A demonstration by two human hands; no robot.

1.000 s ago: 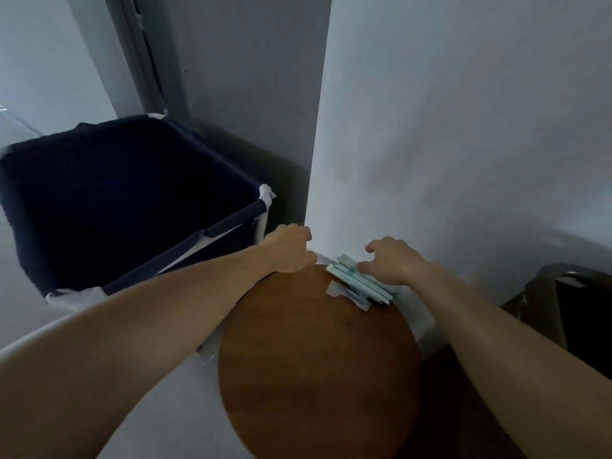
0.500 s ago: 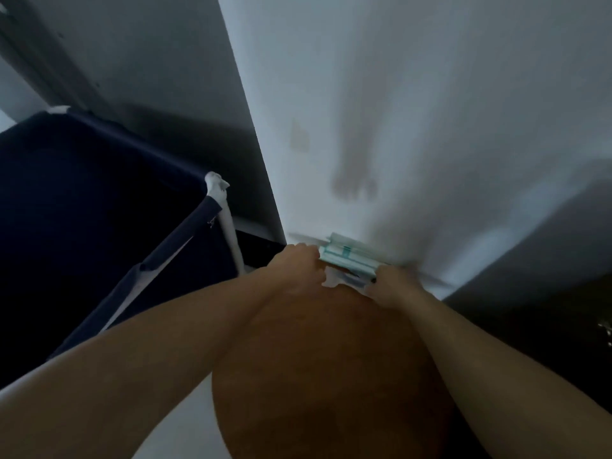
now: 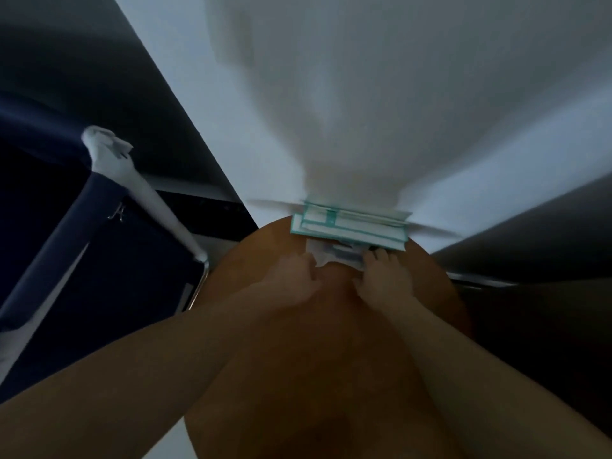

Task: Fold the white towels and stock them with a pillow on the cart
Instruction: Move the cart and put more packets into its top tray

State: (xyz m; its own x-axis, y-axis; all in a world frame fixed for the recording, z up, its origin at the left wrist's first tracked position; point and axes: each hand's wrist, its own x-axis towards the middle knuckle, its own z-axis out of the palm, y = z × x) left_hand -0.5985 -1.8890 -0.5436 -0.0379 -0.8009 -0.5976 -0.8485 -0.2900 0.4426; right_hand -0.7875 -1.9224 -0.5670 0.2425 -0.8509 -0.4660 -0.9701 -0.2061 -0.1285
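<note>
No towel or pillow shows in the head view. The cart's navy fabric bin (image 3: 82, 266), hung on a white frame post (image 3: 145, 197), stands at the left. Both my hands reach over a round brown table (image 3: 298, 376) to its far edge by the white wall. My left hand (image 3: 293, 279) and my right hand (image 3: 381, 276) lie close together with curled fingers. Each pinches an end of a small crumpled white paper piece (image 3: 334, 258). The picture is dim and blurred.
A stack of teal-edged white booklets (image 3: 351, 226) lies against the white wall (image 3: 364, 111), just beyond the paper piece. A dark recess runs along the right (image 3: 530, 309). The cart's bin nearly touches the table's left side.
The view has tilted down and moved closer to the wall. My hands have drawn together from the table's far edge onto the white paper piece in front of the booklets.
</note>
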